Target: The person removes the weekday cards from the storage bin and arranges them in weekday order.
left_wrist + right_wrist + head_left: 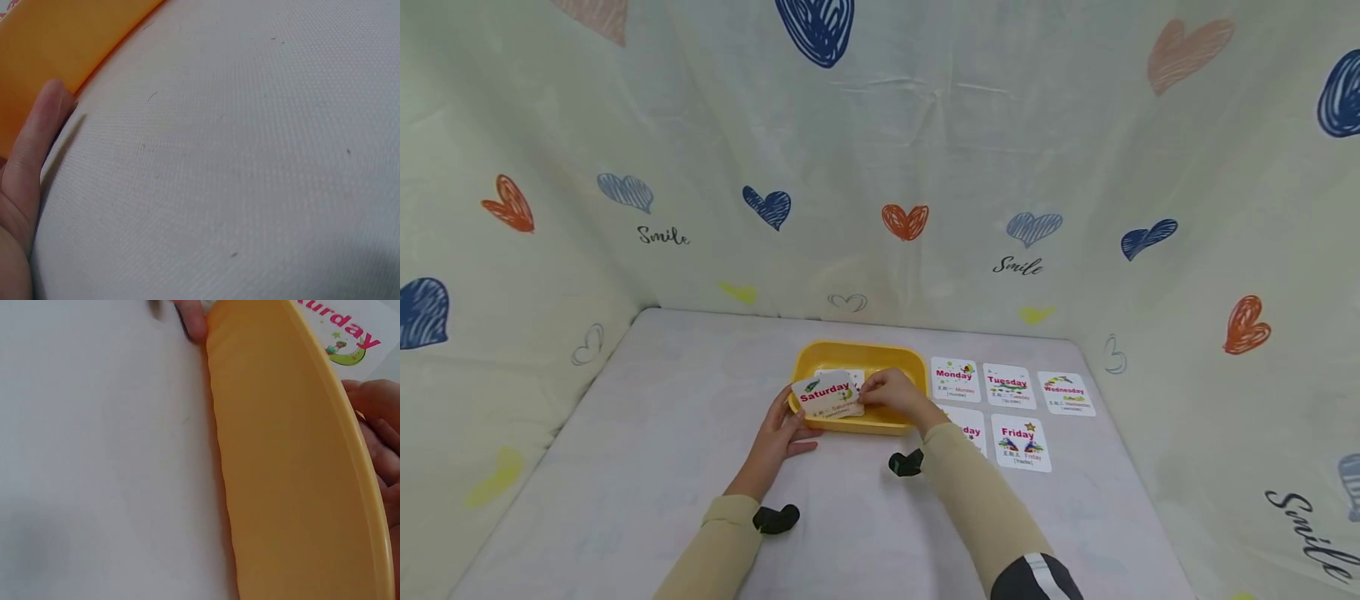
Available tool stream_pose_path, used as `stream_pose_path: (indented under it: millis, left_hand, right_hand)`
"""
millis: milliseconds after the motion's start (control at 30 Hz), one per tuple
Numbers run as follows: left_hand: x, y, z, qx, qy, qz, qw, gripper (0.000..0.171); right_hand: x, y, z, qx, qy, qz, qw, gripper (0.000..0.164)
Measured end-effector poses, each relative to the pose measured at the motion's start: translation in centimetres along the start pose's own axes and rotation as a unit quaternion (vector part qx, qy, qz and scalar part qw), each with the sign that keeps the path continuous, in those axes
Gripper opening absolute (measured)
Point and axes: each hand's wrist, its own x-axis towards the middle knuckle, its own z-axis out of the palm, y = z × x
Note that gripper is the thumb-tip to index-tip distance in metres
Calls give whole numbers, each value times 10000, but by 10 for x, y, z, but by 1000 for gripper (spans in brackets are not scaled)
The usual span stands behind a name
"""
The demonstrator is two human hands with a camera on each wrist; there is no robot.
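A yellow tray (850,427) sits on the table with a white Saturday card (824,395) above it, tilted, and another card partly covered behind. My left hand (775,437) grips the tray's left front corner; in the left wrist view one finger (37,131) lies against the tray's outer wall. Over the tray, my right hand (895,392) pinches the Saturday card near its right edge. In the right wrist view its curled fingers (378,419) show beyond the tray rim, beside the card's printed face; the exact contact is partly hidden.
Right of the tray lie the Monday card (955,380), Tuesday card (1010,387), Wednesday card (1066,393) and Friday card (1021,443). My right forearm partly covers another card (966,425) in the front row. A heart-patterned curtain (940,158) hangs around the table.
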Motion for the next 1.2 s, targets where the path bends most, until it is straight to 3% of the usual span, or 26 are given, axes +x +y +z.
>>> stream_pose_path:
  millis: [267, 667, 867, 1200]
  left_hand:
    - [0, 1, 0, -95, 38, 1, 9999, 69]
    - [1, 0, 2, 67, 122, -12, 9999, 59]
    - [-2, -3, 2, 117, 104, -45, 9999, 58]
    - [-2, -1, 1, 230, 155, 56, 9996, 58]
  right_hand:
    - [-8, 0, 7, 247, 388, -285, 9985, 7]
    - [-28, 2, 2, 728, 1497, -363, 9854, 10]
    - [-50, 8, -4, 1316, 1954, -464, 9707, 18]
    - [-70, 21, -10, 1944, 2783, -946, 9358, 21]
